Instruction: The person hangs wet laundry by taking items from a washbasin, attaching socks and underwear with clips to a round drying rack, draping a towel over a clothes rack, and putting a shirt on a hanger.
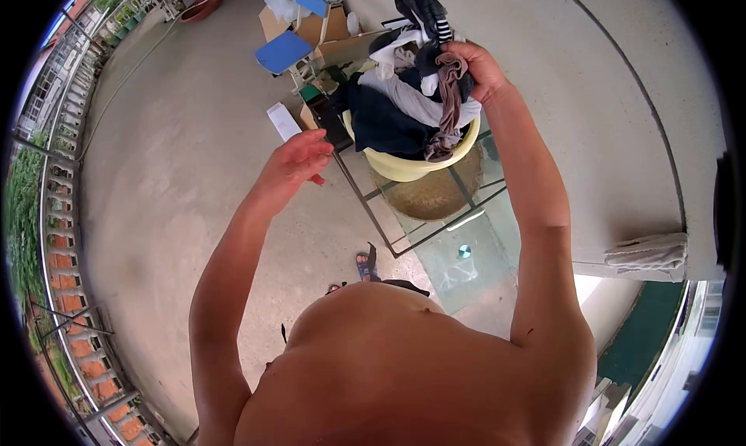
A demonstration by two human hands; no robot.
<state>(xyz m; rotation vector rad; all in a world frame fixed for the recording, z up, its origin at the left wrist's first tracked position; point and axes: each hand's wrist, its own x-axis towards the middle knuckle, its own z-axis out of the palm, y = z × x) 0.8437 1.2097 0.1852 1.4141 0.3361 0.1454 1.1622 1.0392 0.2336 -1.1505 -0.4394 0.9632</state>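
The bench (374, 217) supports the yellow basin (388, 167), apparently freeing both hands: right hand (480, 71) grips bunched socks (426, 12) above it; left hand (295, 165) hangs open beside it.

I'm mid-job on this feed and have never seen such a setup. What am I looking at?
There's no machine here: these are a person's bare hands. The single picture comes from a camera worn on the head, looking forward and down, so the person's own body fills the bottom. A pale yellow basin piled with clothes sits on a framed table. The right hand holds what look like socks above it. The left hand is open, holding nothing, beside the basin.
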